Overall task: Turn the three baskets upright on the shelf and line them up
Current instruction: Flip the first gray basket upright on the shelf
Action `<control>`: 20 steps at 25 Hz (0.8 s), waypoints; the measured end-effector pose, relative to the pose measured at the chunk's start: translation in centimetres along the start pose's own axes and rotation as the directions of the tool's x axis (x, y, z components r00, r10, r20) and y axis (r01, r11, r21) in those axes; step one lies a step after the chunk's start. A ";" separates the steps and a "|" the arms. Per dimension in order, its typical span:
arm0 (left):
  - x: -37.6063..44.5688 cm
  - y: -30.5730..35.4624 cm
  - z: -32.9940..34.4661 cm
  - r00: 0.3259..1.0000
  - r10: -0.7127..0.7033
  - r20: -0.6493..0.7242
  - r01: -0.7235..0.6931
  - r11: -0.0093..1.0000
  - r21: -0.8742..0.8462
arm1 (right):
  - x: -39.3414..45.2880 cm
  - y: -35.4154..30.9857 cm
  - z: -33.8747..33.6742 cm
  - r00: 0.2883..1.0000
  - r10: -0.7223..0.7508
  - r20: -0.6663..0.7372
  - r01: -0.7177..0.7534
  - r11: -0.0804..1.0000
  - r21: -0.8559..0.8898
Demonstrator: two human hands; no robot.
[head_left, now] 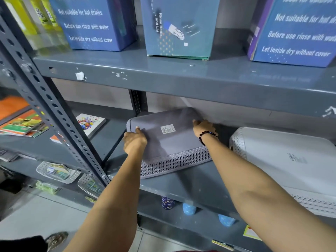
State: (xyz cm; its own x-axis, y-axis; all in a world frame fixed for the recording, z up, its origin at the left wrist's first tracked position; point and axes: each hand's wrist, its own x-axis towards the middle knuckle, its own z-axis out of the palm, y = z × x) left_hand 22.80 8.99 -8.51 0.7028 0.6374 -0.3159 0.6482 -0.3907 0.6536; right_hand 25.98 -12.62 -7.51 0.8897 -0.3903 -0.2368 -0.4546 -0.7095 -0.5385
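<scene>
Progress: early. No basket reads as upright yet. Only two of the three baskets show in the head view; the third is out of sight.

Basket 1: grey rectangular plastic basket with a woven-pattern lattice wall [171,142]. It sits bottom-up on the grey metal shelf [190,184], flat base facing up and toward the camera, white barcode label [167,128] on that base. The open mouth faces down and away. It appears tilted, far edge raised toward the shelf board above, near lattice wall resting on the shelf. Long axis runs roughly left to right between the two hands, skewed a little so the right end lies farther back.

Left hand [135,141]: fingers curled over the left short edge of the base, thumb on top, holding the basket.
Right hand [203,127]: fingers pressed on the far right corner of the base, tips hidden behind the edge; the grip looks closed on the basket. Dark beaded bracelet [206,136] on that wrist.

Basket 2: white rectangular plastic basket with a perforated wall [287,160]. It lies just right of the right-hand fingers, also bottom-up, untouched. Long axis runs from near the fingers out toward the right edge of the view.

Left to do, as judged: flip basket 1, flip basket 2, find and flip the third, then align all three.
</scene>
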 end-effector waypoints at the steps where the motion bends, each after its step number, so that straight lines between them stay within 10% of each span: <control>1: 0.0 0.0 0.0 1.000 0.007 -0.002 -0.007 1.000 -0.012 | 0.0 0.0 0.0 1.000 0.023 -0.006 -0.022 0.999 0.039; 8: 0.2 1.9 -2.2 0.974 0.221 -0.056 -0.226 0.966 -0.126 | -3.5 -1.1 -2.2 0.955 0.250 -0.162 -0.172 0.907 0.385; 12: -0.1 3.7 -4.8 0.931 0.360 -0.056 -0.340 0.804 -0.488 | -6.5 -0.8 -4.0 0.891 0.347 -0.293 -0.007 0.655 0.755; 16: 1.9 3.1 -6.6 0.912 0.334 0.240 0.040 0.508 -0.860 | -10.6 1.0 -3.7 0.864 0.462 -0.201 0.174 0.099 0.980; 20: 1.9 -1.5 -6.9 0.911 0.289 0.295 0.126 0.487 -0.864 | -13.6 3.8 -2.1 0.908 0.405 -0.112 0.086 0.080 0.993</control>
State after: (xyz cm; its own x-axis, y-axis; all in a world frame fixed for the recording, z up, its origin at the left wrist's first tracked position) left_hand 21.18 15.37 -5.35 0.9139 0.2714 -0.3018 0.1506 0.4636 0.8731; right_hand 12.10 -11.27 -4.60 0.6190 -0.7067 -0.3427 0.0819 0.4920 -0.8668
